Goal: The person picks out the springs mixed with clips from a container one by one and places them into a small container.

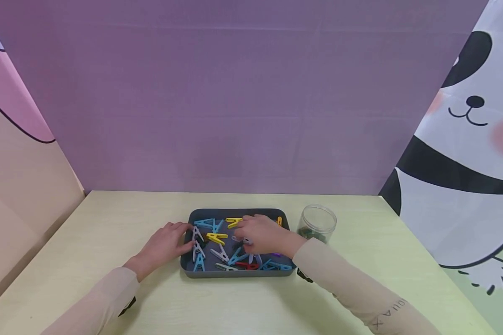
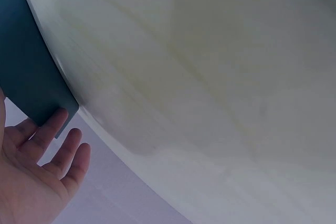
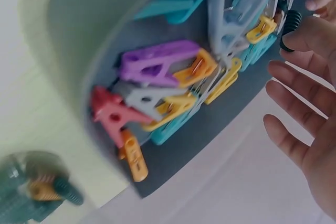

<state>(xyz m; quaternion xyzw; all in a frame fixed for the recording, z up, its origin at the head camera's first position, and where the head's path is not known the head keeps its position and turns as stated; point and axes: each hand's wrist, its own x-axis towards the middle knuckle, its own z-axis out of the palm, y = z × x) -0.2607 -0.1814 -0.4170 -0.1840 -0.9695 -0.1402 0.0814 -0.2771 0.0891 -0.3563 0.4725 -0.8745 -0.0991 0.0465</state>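
Note:
A dark grey tray [image 1: 239,273] holds several plastic clothes pegs in blue, yellow, grey, red, purple and orange. At its left end my left hand [image 1: 164,244] touches the wall with loosely bent fingers; in the left wrist view one fingertip lies against the tray's outer corner. My right hand [image 1: 263,234] is over the right half of the tray. Between its thumb and a finger it pinches a dark ribbed, coil-like piece [image 3: 291,29], seen in the right wrist view above the pegs. A purple peg [image 3: 160,62] and a red peg [image 3: 116,115] lie nearer the tray's end.
To the right of the tray, close to my right forearm, stands a clear round jar [image 1: 317,218] with dark green and orange pieces in its bottom. Everything stands on a pale wooden table [image 1: 121,209], with a purple backdrop [image 1: 234,102] behind it.

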